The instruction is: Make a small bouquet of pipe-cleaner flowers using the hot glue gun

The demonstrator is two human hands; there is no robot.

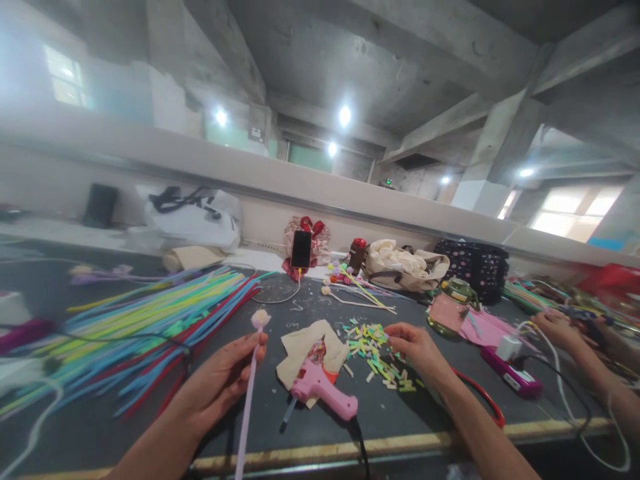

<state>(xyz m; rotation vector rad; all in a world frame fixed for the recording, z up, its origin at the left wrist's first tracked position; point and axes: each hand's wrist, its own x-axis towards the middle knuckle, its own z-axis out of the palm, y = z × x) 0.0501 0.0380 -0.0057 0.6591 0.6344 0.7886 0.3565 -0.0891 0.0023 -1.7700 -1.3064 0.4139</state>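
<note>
My left hand (220, 373) is closed around a pale lilac stem (249, 407), held upright, with a small cream and lilac flower head (261, 319) at its top. On the right, my right hand (414, 347) is at the edge of a pile of small cut strips (373, 348) in yellow, green and white. Its fingertips are drawn together; whatever they pinch is too small to make out. Between my hands a pink glue gun (323, 390) lies on a folded beige cloth (295, 343), its glue stick poking out behind.
Long colourful pipe cleaners (165, 333) cover the left side. Finished stems (357, 297) lie behind the pile, near a propped phone (301, 250). A bottle (447, 307) and a purple power strip (513, 373) stand on the right, beside another person's hands (557, 328).
</note>
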